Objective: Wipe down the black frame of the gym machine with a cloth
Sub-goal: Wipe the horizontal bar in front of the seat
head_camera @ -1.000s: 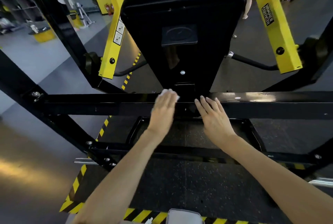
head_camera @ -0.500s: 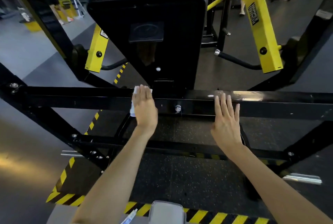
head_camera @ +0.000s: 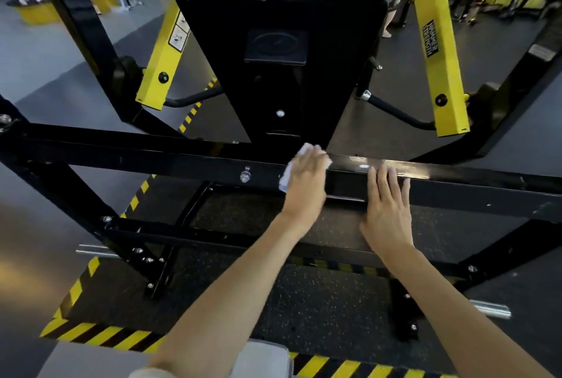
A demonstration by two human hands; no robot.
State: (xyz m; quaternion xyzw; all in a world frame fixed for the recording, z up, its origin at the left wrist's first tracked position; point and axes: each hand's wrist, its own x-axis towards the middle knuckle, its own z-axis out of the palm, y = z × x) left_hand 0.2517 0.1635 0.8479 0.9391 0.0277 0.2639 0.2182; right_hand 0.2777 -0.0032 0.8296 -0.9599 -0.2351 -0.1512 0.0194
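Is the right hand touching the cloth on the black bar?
Apart. Head view: bare black bar shows between the cloth under the left hand and the right hand.

The left hand point(head_camera: 304, 186) slides the cloth point(head_camera: 286, 178) right along the black frame point(head_camera: 152, 158), past the bolt point(head_camera: 245, 177), and is now just beside the right hand point(head_camera: 387, 210).

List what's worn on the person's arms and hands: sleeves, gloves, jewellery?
Both bare: left hand and right hand have no gloves, and no rings, watch or wristbands show. Left forearm and right forearm are uncovered to the frame edge. A pale strip by the left elbow may be a sleeve hem; too cropped to tell.
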